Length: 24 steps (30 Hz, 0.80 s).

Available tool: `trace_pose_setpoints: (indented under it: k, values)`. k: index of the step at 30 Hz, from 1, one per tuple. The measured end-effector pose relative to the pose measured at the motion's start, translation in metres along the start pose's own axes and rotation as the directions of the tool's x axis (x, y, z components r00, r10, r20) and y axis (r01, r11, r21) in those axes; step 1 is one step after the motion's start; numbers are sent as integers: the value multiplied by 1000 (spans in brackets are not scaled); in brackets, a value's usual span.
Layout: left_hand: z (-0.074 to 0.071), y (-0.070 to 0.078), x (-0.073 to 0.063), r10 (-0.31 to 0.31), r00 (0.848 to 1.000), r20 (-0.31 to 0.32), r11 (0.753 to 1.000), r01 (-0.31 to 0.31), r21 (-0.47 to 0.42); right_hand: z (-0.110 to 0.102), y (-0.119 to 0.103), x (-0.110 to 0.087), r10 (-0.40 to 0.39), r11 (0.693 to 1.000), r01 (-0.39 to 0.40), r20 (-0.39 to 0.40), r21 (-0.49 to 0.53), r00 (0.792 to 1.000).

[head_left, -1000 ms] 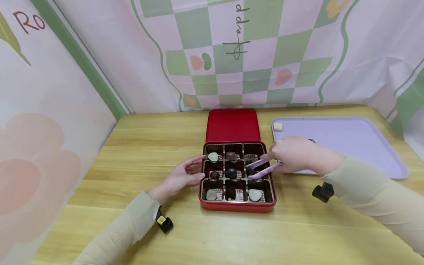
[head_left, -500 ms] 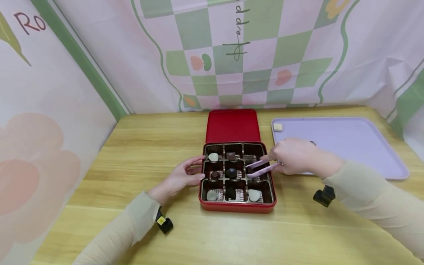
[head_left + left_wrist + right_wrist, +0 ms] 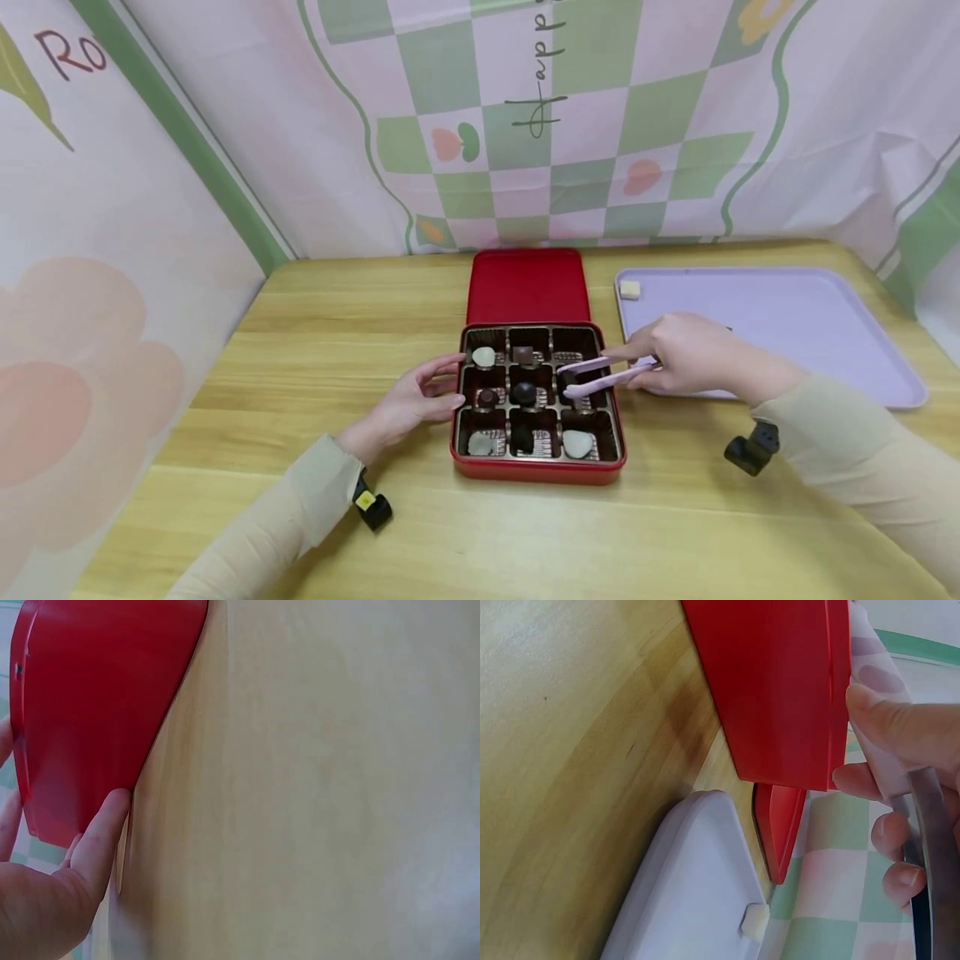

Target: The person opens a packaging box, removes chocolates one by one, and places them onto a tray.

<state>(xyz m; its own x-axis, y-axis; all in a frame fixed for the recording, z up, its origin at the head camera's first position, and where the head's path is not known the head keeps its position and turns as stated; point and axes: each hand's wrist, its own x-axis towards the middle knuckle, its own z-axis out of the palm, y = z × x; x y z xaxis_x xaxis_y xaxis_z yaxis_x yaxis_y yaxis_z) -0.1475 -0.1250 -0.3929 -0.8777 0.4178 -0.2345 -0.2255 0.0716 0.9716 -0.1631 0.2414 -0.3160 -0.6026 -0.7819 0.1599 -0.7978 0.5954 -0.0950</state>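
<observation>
A red tin (image 3: 537, 472) with a dark tray of square compartments holds several chocolates, among them a white one (image 3: 577, 443) and a dark round one (image 3: 524, 392). My left hand (image 3: 415, 394) rests against the tin's left side, thumb and fingertips at its rim. In the left wrist view, the thumb (image 3: 105, 832) lies along the red wall. My right hand (image 3: 693, 354) holds tongs (image 3: 606, 384) with lilac arms and a metal handle (image 3: 924, 847). Their tips stand slightly apart in the middle-right compartment, around a dark shape there that is partly hidden.
The red lid (image 3: 529, 286) lies behind the tin. To the right is a lilac tray (image 3: 795, 333) with a small cream-coloured block (image 3: 630, 290) in its far left corner. A dark bit of something shows behind the right hand. A patterned cloth (image 3: 517, 192) hangs behind the table.
My right hand has drawn a little to the right, showing more of the tongs' handle. The tong tips have shifted slightly farther back in the same compartment. The left hand stays put.
</observation>
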Motion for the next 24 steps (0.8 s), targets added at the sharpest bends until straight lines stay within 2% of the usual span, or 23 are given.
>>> trace_pose_setpoints:
  k: [5,10,24]
  values:
    - [1,2,-1,-3,1000,-5,1000,3,2,2,3,-2,2,1000,-2,-30,7,1000]
    - [1,3,-2,-13,1000,-16,1000,13,4,7,6,-4,9,998,-4,-66,64,998]
    - [0,1,-1,4,1000,11,1000,-4,-8,16,13,-7,1,983,22,-123,183,992]
